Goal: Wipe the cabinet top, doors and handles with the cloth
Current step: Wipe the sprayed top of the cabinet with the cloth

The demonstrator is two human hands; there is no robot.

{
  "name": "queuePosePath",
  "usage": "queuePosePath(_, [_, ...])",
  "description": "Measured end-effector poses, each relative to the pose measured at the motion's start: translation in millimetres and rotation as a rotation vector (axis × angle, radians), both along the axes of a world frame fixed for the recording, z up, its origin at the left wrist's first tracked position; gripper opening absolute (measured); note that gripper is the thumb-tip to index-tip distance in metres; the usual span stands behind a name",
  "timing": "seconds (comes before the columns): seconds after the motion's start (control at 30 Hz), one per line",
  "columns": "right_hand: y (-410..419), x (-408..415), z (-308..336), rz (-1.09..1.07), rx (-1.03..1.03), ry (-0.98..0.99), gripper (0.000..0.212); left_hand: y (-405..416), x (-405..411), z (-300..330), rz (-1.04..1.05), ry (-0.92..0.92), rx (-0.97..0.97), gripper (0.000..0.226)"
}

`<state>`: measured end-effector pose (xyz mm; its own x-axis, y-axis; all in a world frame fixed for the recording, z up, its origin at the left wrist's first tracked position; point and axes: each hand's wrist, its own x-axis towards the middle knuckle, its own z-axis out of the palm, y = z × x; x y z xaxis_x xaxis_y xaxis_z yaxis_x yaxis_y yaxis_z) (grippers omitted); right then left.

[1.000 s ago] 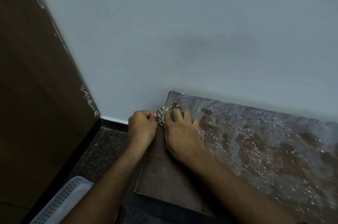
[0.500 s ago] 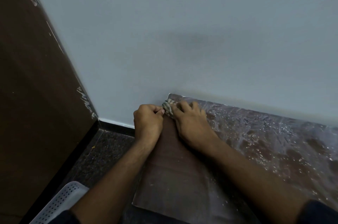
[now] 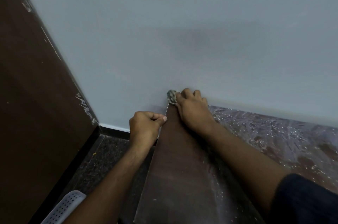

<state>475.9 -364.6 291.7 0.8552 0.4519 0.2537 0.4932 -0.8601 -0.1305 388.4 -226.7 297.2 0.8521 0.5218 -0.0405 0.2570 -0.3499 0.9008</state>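
Where the cabinet top (image 3: 182,165) meets the pale wall (image 3: 182,31), the right hand (image 3: 192,110) lies palm down at the far left corner, fingers (image 3: 186,92) bent and close together, pressing a wadded cloth (image 3: 171,97) against the wall. Most of the cloth is hidden under the fingers; only a mottled grey-and-white bunch shows at their left, right on the corner of the top. How the thumb sits on the cloth cannot be seen. The forearm runs back across the top toward the camera, ending in a dark sleeve (image 3: 307,200) at the lower right.

The left hand (image 3: 146,125) is curled into a loose fist just beside the top's left edge, nearer the camera than the right hand and apart from the cloth. Its thumb (image 3: 162,118) lies over the bent index finger with the tip touching or almost touching the thin edge of the top; whether anything is pinched between them cannot be told.

The strip of top near the left edge looks dull brown, while the stretch to the right is glossy and streaked with pale specks (image 3: 274,132). Left of the cabinet is a dark speckled floor (image 3: 102,161), a brown panel (image 3: 36,95) with scuffed white marks along its edge, and a white perforated basket (image 3: 67,205) at the bottom of the view.
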Motion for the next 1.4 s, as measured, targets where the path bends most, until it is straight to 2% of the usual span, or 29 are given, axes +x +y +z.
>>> queuePosePath(0.1, [5.5,0.8,2.5,-0.023,0.016,-0.012,0.037,-2.0,0.6,-0.8,-0.018,-0.005,-0.005,0.005])
queuePosePath(0.27, [-17.4,-15.1,-3.2,0.227,0.135,0.025,0.034,-1.1,1.7,-2.1,0.036,-0.006,0.003,0.005])
queuePosePath(0.37, [-16.5,-4.4,-5.5,0.054,0.176,-0.029,0.026,-4.0,-4.3,-3.3,0.057,-0.016,-0.011,0.004])
queuePosePath(0.47, [-3.7,-0.5,-1.9,-0.046,0.087,-0.052,0.03,-1.9,-12.2,-2.9,0.045,-0.001,-0.013,0.004])
queuePosePath(0.73, [-32.3,-105.0,-0.6,0.307,0.088,0.033,0.042,8.6,-24.6,-3.9,-0.041,0.059,-0.01,0.004])
queuePosePath(0.87, [-27.2,-87.6,-2.5,0.188,0.085,0.025,0.038,7.6,-30.1,-4.6,-0.023,0.046,-0.002,0.003])
queuePosePath(1.0, [1.9,-54.5,-3.7,-0.039,0.043,0.035,0.041,4.5,-33.5,-8.7,0.059,0.046,-0.177,0.003])
queuePosePath(1.1, [7.4,-75.0,-5.5,0.032,0.072,0.045,0.041,3.4,-39.1,-8.7,0.123,0.011,-0.256,0.006])
queuePosePath(1.17, [-0.7,-102.2,-5.9,0.167,0.082,0.011,0.041,3.8,-40.2,-8.2,0.136,-0.011,-0.217,0.007])
queuePosePath(1.23, [-10.9,-110.6,-7.4,0.204,0.069,-0.011,0.042,1.8,-40.4,-6.6,0.1,-0.024,-0.093,0.007])
queuePosePath(1.3, [-12.6,-96.1,-4.8,0.099,0.062,0.001,0.041,-4.1,-42.9,-3.9,0.058,-0.035,0.02,0.008])
queuePosePath(1.4, [-4.3,-83.7,0.1,-0.046,0.026,0.053,0.041,-13.7,-50.3,0.2,0.024,-0.056,0.081,0.006])
